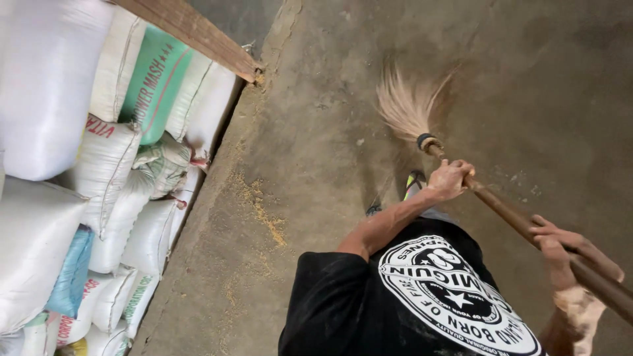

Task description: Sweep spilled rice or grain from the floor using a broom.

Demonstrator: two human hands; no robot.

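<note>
I hold a broom with a brown wooden handle (pixel 508 212) that runs diagonally across the right side. Its fan of pale bristles (pixel 405 105) touches the concrete floor ahead of me. My left hand (pixel 450 179) is closed around the handle just above the dark binding of the bristles. My right hand (pixel 566 254) grips the handle higher up, near the right edge. My black shirt with a round white print (pixel 448 290) fills the bottom.
White, green and blue sacks (pixel 99 165) are stacked in a tall pile along the left. A wooden beam (pixel 191 29) slants over them. Yellowish grain dust (pixel 264 214) lies on the grey concrete floor (pixel 316 118) beside the sacks. My shoe (pixel 414 182) shows under my left arm.
</note>
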